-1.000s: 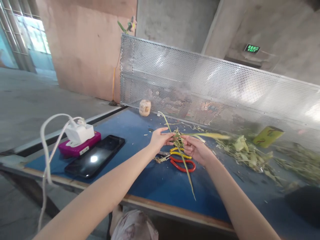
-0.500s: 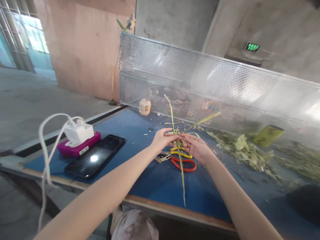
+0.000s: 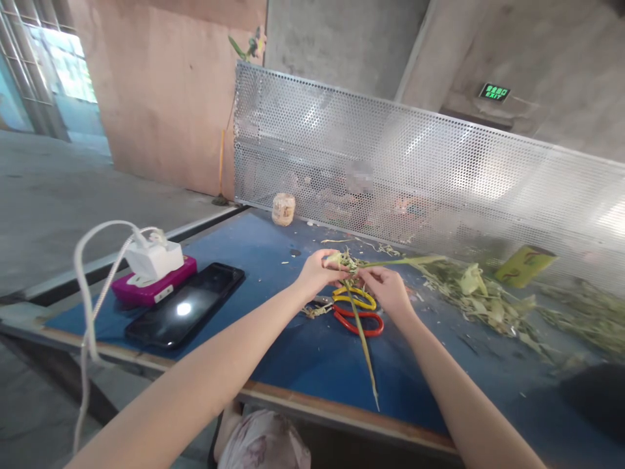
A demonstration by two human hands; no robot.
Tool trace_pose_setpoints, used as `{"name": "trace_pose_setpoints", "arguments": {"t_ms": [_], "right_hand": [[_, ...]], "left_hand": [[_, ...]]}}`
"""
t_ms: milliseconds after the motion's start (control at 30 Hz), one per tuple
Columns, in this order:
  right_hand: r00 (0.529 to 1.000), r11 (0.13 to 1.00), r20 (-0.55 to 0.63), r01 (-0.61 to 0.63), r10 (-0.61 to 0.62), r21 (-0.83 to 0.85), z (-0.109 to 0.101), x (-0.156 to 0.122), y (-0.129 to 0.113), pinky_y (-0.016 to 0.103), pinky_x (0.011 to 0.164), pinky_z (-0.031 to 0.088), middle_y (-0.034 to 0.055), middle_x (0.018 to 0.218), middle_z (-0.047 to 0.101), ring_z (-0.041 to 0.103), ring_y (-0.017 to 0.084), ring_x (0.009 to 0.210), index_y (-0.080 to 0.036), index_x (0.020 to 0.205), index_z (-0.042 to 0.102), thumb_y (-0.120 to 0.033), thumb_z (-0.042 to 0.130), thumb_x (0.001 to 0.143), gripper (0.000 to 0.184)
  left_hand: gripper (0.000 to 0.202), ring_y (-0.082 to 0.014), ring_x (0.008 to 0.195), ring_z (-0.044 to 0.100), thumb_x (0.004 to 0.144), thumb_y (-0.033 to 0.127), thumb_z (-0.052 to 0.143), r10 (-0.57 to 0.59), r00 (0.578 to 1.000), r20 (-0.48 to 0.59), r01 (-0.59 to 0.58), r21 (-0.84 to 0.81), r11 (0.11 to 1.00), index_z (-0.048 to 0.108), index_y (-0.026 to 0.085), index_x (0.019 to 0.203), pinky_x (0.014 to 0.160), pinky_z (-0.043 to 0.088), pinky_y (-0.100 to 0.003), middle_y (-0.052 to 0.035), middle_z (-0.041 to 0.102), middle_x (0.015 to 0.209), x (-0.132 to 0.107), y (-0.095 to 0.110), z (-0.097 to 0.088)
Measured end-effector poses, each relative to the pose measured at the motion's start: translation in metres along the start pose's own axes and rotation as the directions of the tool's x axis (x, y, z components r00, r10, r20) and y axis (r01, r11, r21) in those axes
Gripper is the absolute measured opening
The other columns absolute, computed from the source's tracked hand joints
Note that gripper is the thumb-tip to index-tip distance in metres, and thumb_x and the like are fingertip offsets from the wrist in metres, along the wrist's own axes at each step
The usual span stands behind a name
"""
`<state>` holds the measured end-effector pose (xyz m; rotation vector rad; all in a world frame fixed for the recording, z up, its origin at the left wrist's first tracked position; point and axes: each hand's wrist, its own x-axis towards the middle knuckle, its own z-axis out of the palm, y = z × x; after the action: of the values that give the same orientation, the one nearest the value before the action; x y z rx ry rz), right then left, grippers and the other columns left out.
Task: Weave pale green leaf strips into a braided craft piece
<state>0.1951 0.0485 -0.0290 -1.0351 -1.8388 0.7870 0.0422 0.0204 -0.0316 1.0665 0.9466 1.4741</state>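
Note:
My left hand [image 3: 316, 273] and my right hand [image 3: 385, 288] meet over the blue table [image 3: 293, 352], both pinching a small woven knot of green leaf strips [image 3: 347, 262]. One long strip [image 3: 365, 352] hangs down from the knot toward the table's front edge. Another strip [image 3: 405, 261] sticks out to the right. Under my hands lie scissors with yellow handles [image 3: 355, 299] and scissors with red handles [image 3: 359, 320].
A black phone [image 3: 188, 311] lies at the left beside a magenta power bank [image 3: 151, 286] with a white charger and cable [image 3: 153, 257]. Leaf scraps [image 3: 483, 299] pile at the right. A perforated metal screen [image 3: 415, 169] backs the table; a small jar [image 3: 284, 209] stands by it.
The strip that stood upright half a second ago is folded down; the right strip dropped to nearly level. My hands have closed tighter together on the knot.

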Motion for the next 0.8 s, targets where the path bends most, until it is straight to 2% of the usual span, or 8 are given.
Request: {"name": "trace_pose_setpoints", "arguments": {"t_ms": [133, 233, 300, 433, 600, 800], "right_hand": [[0.995, 0.985, -0.084, 0.037, -0.051, -0.169, -0.0029, -0.0012, -0.0012, 0.023, 0.042, 0.031, 0.0012, 0.046, 0.053, 0.042, 0.01, 0.042, -0.015, 0.052, 0.059, -0.048, 0.052, 0.069, 0.038], [0.985, 0.979, -0.141, 0.072, -0.1, -0.192, -0.0061, -0.0008, -0.0001, 0.023, 0.046, 0.035, 0.0024, 0.051, 0.056, 0.046, 0.012, 0.047, -0.014, 0.056, 0.06, -0.046, 0.056, 0.067, 0.033], [0.979, 0.972, -0.137, 0.118, -0.148, -0.205, -0.0074, -0.0005, 0.0011, 0.024, 0.048, 0.037, 0.003, 0.054, 0.057, 0.048, 0.013, 0.049, -0.015, 0.06, 0.06, -0.044, 0.057, 0.067, 0.03], [0.97, 0.942, -0.089, 0.194, -0.226, -0.274, -0.0057, -0.0009, 0.0027, 0.026, 0.054, 0.04, 0.0052, 0.065, 0.062, 0.051, 0.014, 0.055, -0.017, 0.066, 0.063, -0.037, 0.051, 0.073, 0.025], [0.924, 0.869, -0.009, 0.357, -0.383, -0.342, -0.0028, 0.0005, 0.0063, 0.028, 0.06, 0.042, 0.0067, 0.082, 0.064, 0.053, 0.015, 0.065, -0.019, 0.087, 0.065, -0.029, 0.049, 0.076, 0.022], [0.926, 0.851, 0.102, 0.375, -0.364, -0.369, -0.0042, 0.0014, 0.0054, 0.028, 0.06, 0.042, 0.0047, 0.074, 0.062, 0.052, 0.015, 0.063, -0.022, 0.089, 0.065, -0.027, 0.049, 0.076, 0.022]], "left_hand": [[0.067, -0.0111, 0.048, 0.058, 0.049, 0.004, 0.074, -0.007, 0.994, 0.11, 0.006, 0.01, 1.0, 0.048, 0.009, 0.111, 0.046, 0.045, -0.023, -0.0035, 0.065, 0.066, -0.0013, -0.0002, -0.0002], [0.069, -0.0155, 0.055, 0.062, 0.049, 0.006, 0.075, -0.035, 0.981, 0.193, 0.035, 0.001, 0.999, 0.047, 0.009, 0.112, 0.045, 0.045, -0.023, -0.0058, 0.066, 0.067, -0.0024, -0.0021, 0.0019], [0.067, -0.0178, 0.06, 0.064, 0.053, 0.008, 0.074, -0.052, 0.976, 0.212, 0.056, -0.013, 0.998, 0.045, 0.009, 0.113, 0.045, 0.046, -0.022, -0.0074, 0.067, 0.068, -0.0026, -0.0035, 0.0035], [0.059, -0.0172, 0.06, 0.065, 0.06, 0.008, 0.069, -0.088, 0.984, 0.154, 0.095, -0.035, 0.995, 0.043, 0.009, 0.112, 0.047, 0.049, -0.023, -0.0057, 0.066, 0.065, -0.0013, -0.0039, 0.005], [0.055, -0.016, 0.057, 0.064, 0.067, 0.005, 0.064, -0.123, 0.989, 0.084, 0.129, -0.061, 0.99, 0.039, 0.01, 0.116, 0.05, 0.052, -0.026, -0.0052, 0.066, 0.066, -0.0012, -0.0007, 0.0052], [0.068, -0.0156, 0.054, 0.063, 0.069, 0.004, 0.061, -0.107, 0.994, -0.007, 0.106, -0.089, 0.99, 0.026, 0.005, 0.128, 0.055, 0.054, -0.03, -0.0063, 0.066, 0.062, -0.0043, 0.005, 0.0065]]}}
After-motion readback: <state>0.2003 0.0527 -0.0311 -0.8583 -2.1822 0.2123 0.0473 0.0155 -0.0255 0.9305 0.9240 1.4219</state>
